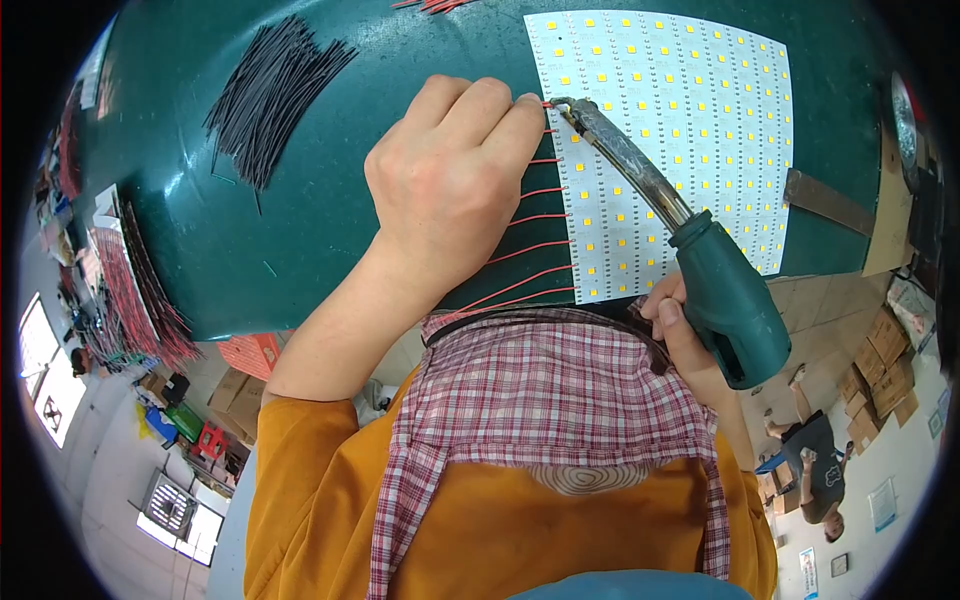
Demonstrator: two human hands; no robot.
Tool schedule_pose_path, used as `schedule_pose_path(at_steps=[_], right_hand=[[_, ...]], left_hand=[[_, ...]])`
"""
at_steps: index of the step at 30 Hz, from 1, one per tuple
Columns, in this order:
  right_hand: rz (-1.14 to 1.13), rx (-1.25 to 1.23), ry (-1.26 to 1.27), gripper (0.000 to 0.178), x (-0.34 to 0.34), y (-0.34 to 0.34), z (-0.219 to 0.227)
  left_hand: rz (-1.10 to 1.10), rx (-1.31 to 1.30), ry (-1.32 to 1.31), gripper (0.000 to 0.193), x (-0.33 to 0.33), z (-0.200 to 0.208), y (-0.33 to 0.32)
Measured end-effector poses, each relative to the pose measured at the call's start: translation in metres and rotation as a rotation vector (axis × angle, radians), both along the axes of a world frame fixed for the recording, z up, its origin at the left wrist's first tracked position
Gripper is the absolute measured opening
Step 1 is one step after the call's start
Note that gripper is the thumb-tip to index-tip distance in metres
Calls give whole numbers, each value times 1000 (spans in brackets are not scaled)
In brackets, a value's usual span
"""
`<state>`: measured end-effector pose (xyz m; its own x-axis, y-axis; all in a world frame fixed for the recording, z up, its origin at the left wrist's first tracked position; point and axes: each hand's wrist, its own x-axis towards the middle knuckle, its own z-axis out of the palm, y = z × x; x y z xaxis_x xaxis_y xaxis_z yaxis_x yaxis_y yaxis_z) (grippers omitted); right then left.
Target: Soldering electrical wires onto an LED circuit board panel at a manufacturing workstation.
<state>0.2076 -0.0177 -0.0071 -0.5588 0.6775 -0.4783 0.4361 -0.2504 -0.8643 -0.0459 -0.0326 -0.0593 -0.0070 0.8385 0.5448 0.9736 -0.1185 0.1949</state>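
My left hand (450, 170) is closed at the left edge of a white LED board (690, 130), its fingertips pinching a short red wire (547, 104). Its palm side is hidden. Below it, several red wires (540, 246) run leftward from pads along that edge, some passing under my hand and wrist. My right hand (682, 335) grips a soldering iron (733, 300) with a green handle, which partly covers the fingers. The iron's dark bent tip meets the board edge by the pinched wire. Yellow LEDs sit in rows across the board.
The green table (330, 240) carries a pile of black wires (275, 95) at left and red wires (435, 5) at the far edge. Bundled red and black wires (140, 290) hang at the left end. A flat dark bar (828, 203) lies right of the board. Another person (815, 460) is in the background.
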Motion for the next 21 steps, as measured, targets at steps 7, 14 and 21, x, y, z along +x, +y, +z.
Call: schedule_pose_path(at_steps=[7, 14, 21], right_hand=[[-95, -17, 91, 31, -7, 1, 10], [-137, -77, 71, 10, -10, 1, 4], [-115, -67, 74, 11, -11, 3, 1]], left_hand=[[20, -28, -1, 14, 0, 1, -6], [16, -57, -147, 13, -8, 7, 3], [35, -32, -51, 15, -8, 0, 8]])
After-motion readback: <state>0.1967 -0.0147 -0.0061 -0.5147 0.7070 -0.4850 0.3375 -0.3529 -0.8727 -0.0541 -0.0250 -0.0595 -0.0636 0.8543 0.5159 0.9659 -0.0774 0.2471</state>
